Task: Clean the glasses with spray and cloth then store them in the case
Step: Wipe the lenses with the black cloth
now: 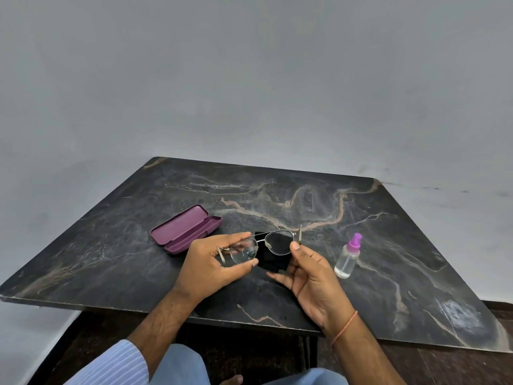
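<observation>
our left hand (211, 262) pinched the thin wire-framed glasses (259, 245); our right hand (308, 273) gripped frame and black cloth (273, 259). we judged hard rubbing could bend them.

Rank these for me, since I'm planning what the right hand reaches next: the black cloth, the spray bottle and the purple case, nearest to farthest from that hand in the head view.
1. Black cloth: held in the right hand itself, behind the glasses.
2. Spray bottle: standing on the table just to that hand's right.
3. Purple case: lying open far to the left, beyond the left hand.
</observation>
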{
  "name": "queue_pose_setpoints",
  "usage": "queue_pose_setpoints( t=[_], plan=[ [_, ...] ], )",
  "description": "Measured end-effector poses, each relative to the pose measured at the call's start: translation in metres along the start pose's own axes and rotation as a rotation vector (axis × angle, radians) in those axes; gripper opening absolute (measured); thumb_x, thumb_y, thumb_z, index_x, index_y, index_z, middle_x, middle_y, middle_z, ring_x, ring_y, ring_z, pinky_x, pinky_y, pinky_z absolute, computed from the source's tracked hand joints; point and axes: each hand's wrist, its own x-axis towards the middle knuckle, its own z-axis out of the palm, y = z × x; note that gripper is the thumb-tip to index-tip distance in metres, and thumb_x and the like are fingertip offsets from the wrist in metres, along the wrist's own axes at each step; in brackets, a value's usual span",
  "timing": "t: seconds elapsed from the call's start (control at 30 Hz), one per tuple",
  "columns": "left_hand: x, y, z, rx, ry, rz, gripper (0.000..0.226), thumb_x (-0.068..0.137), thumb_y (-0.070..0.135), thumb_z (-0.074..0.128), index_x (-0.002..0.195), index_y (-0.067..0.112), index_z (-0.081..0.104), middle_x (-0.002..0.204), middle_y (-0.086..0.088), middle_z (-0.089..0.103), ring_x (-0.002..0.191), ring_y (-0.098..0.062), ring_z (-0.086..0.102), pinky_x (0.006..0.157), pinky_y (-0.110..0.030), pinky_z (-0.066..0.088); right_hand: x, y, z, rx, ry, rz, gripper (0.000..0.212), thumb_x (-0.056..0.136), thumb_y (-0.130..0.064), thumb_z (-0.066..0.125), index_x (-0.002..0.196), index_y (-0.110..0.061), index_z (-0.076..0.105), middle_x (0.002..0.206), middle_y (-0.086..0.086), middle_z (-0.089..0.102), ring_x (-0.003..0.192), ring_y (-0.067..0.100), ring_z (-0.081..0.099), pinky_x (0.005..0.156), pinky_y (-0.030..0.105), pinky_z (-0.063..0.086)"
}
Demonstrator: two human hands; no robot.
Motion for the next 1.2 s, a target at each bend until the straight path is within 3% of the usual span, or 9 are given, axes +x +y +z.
queue_pose_setpoints(
  t=[0.13,0.27,0.37,0.47,0.6,0.73,0.83,0.93,1.2],
  plan=[
    [-0.0001,0.0004,0.0016,0.000,0.022,-0.001,0.060,0.072,0.009,0.102,0.126,0.017,0.080,0.112,0.022,0.083,0.104,0.001,0.080,0.096,-0.012,0.058,0.0008,0.0030,0.0020,-0.012,0.046,-0.089,0.037,0.094,-0.019,0.068,0.109,0.014,0.072,0.115,0.033,0.077,0.102,0.037,0.080,0.086,0.047,0.068],
    [-0.0005,0.0007,0.0012,0.007,0.002,0.001,0.060,0.072,0.010,0.102,0.126,0.019,0.079,0.111,0.021,0.083,0.105,0.002,0.080,0.097,-0.012,0.058,-0.0004,0.0044,0.0017,0.010,0.083,-0.142,0.012,0.090,-0.010,0.072,0.095,-0.001,0.077,0.105,0.025,0.081,0.093,0.032,0.081,0.081,0.046,0.069],
    [-0.0004,0.0000,0.0005,-0.004,-0.022,-0.016,0.059,0.072,0.013,0.103,0.126,0.020,0.080,0.112,0.018,0.084,0.106,0.001,0.080,0.099,-0.014,0.058,0.0003,0.0025,-0.0008,0.035,0.045,-0.109,0.016,0.091,-0.009,0.069,0.103,-0.005,0.079,0.109,0.019,0.081,0.095,0.026,0.082,0.079,0.042,0.069],
    [0.0001,-0.0002,-0.0002,0.009,-0.035,-0.012,0.058,0.072,0.015,0.103,0.126,0.018,0.081,0.113,0.016,0.084,0.107,0.002,0.080,0.100,-0.014,0.057,-0.0010,-0.0006,-0.0016,0.048,0.003,-0.033,0.025,0.094,-0.013,0.067,0.114,-0.003,0.076,0.110,0.017,0.081,0.094,0.022,0.081,0.090,0.050,0.065],
    [-0.0002,-0.0001,-0.0010,0.014,-0.020,-0.017,0.058,0.072,0.015,0.103,0.126,0.020,0.080,0.114,0.019,0.083,0.107,0.003,0.079,0.100,-0.012,0.057,-0.0003,0.0003,0.0003,-0.008,0.004,-0.014,0.033,0.096,-0.023,0.065,0.115,0.001,0.078,0.119,0.028,0.077,0.106,0.035,0.079,0.094,0.052,0.064],
    [-0.0003,0.0002,-0.0001,0.012,-0.015,-0.016,0.058,0.072,0.013,0.102,0.126,0.018,0.080,0.112,0.018,0.083,0.106,0.002,0.080,0.099,-0.013,0.058,0.0002,0.0032,0.0017,-0.014,0.048,-0.119,0.026,0.096,-0.014,0.066,0.108,0.006,0.076,0.113,0.030,0.078,0.101,0.036,0.080,0.084,0.045,0.068],
    [-0.0002,0.0011,-0.0008,0.017,-0.025,-0.007,0.058,0.073,0.016,0.102,0.126,0.021,0.080,0.113,0.018,0.083,0.107,0.002,0.080,0.100,-0.015,0.058,-0.0001,0.0036,-0.0004,0.012,0.063,-0.124,0.016,0.093,-0.009,0.067,0.104,0.000,0.075,0.107,0.022,0.081,0.095,0.029,0.081,0.073,0.038,0.067],
    [-0.0003,0.0013,-0.0016,0.029,-0.033,0.002,0.059,0.073,0.019,0.102,0.128,0.020,0.080,0.115,0.017,0.083,0.108,0.002,0.079,0.101,-0.017,0.059,0.0006,0.0026,-0.0029,0.019,0.036,-0.067,0.019,0.093,-0.012,0.068,0.108,-0.006,0.078,0.110,0.015,0.081,0.097,0.024,0.079,0.082,0.044,0.068],
    [-0.0008,0.0002,-0.0007,0.023,-0.009,-0.003,0.059,0.072,0.017,0.102,0.127,0.015,0.081,0.115,0.018,0.082,0.108,0.003,0.079,0.099,-0.014,0.058,-0.0012,0.0017,0.0024,-0.048,0.021,-0.089,0.033,0.098,-0.020,0.063,0.112,0.005,0.079,0.119,0.030,0.077,0.108,0.036,0.079,0.092,0.045,0.066]
  ],
)
